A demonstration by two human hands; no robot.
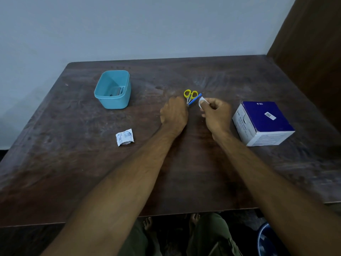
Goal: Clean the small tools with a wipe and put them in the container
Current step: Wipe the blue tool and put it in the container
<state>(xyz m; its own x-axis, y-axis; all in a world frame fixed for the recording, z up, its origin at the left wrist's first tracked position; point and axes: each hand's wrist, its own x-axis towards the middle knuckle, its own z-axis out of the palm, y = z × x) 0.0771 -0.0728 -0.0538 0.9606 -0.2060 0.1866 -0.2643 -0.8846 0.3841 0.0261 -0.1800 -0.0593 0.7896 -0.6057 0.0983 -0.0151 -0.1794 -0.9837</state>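
Small scissors with yellow handles (pixel 190 94) lie at the middle of the dark wooden table (pixel 184 172). A thin blue tool (pixel 195 99) slants across them. My left hand (pixel 174 113) curls its fingers round the near end of the blue tool; the fingertips and the scissors' blades are hidden behind the hand. My right hand (pixel 216 112) pinches a white wipe (pixel 202 102) between thumb and fingers, right beside the far end of the blue tool. A light blue plastic container (pixel 103 93) stands at the back left with a few small metal tools (pixel 118 91) inside.
A blue and white box of alcohol swabs (pixel 263 122) stands to the right of my right hand. A torn white wipe wrapper (pixel 125 137) lies on the table at the near left. A wall runs behind the table, a wooden panel to the right.
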